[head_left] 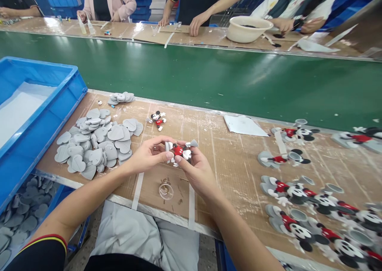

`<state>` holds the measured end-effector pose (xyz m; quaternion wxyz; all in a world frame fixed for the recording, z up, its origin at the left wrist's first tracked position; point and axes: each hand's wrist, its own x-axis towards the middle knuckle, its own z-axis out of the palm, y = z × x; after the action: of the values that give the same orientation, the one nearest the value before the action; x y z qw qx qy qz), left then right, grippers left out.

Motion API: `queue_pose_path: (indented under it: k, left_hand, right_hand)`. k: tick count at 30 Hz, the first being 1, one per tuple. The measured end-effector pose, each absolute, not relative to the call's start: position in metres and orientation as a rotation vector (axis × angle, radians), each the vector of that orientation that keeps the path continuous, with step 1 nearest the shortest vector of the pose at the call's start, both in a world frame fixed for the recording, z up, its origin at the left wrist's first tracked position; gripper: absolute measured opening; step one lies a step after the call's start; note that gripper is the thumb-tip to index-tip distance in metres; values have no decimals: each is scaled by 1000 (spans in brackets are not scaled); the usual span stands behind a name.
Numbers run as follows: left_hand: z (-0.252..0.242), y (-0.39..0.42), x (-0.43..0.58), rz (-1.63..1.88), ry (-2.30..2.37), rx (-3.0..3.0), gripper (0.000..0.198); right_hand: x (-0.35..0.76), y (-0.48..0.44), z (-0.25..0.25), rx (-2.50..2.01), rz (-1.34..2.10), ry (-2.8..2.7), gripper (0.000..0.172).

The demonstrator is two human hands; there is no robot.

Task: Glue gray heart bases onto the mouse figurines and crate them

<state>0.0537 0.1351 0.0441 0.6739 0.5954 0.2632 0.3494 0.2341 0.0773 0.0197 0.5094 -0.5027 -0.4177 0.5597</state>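
Both hands hold one small mouse figurine (178, 150) with red shorts and white face, above the cardboard-covered bench. My left hand (147, 156) grips it at its grey base, fingers closed around that end. My right hand (200, 168) pinches the other end, where a small grey cup-shaped piece shows. Another mouse figurine (157, 120) lies flat just beyond my hands. Left of them is a pile of grey heart-shaped pieces (98, 143). Below my hands sits a small clear round dish (166, 191) on the bench.
Rows of figurines on grey bases (298, 199) lie at the right. A blue crate (67, 80) stands at the left, with more grey pieces below it. A white sheet (244, 125) lies near the green conveyor belt (191, 76). Across it, several people work beside a white basin (249, 34).
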Motion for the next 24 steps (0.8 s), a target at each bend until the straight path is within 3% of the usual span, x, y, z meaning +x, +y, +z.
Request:
queue_pose_path:
  k: [24]
  left_hand:
    - [37, 132, 58, 826, 606, 1293, 38]
  right_hand:
    - [232, 76, 29, -1321, 1156, -1108, 48]
